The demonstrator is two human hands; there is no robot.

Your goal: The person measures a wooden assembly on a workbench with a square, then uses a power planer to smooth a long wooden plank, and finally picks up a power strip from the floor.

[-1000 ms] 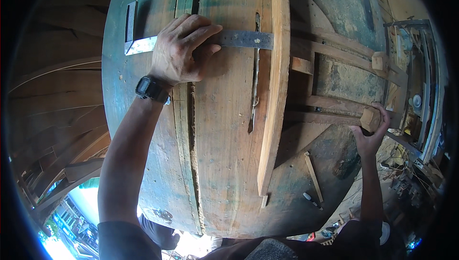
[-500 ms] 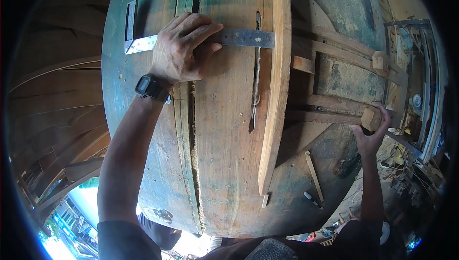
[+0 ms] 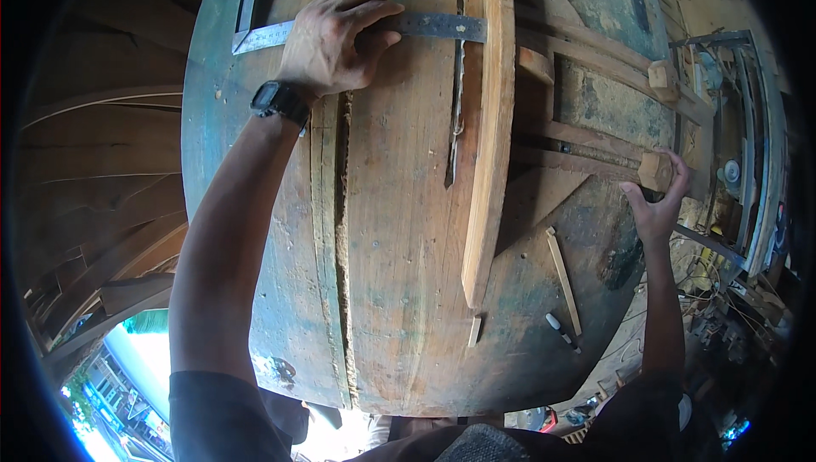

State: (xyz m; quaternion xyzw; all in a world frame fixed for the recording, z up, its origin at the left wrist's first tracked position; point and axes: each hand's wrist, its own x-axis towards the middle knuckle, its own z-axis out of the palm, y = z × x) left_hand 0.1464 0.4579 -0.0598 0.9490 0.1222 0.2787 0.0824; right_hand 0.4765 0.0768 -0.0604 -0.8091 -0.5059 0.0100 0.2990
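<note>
Flat across a broad, worn tabletop of brown and green-stained wood point(image 3: 399, 232), a silvery L-shaped metal square point(image 3: 438, 25) is laid, its blade reaching the long pale wooden strip point(image 3: 490, 139). Over the blade the left hand point(image 3: 331, 37) is placed, fingers half curled and thumb parted from the forefinger; whether the metal is pinched cannot be told. Around a small faceted wooden block point(image 3: 654, 171) the right hand point(image 3: 659, 211) is cupped in a wide curve; how firmly it is gripped cannot be told.
</note>
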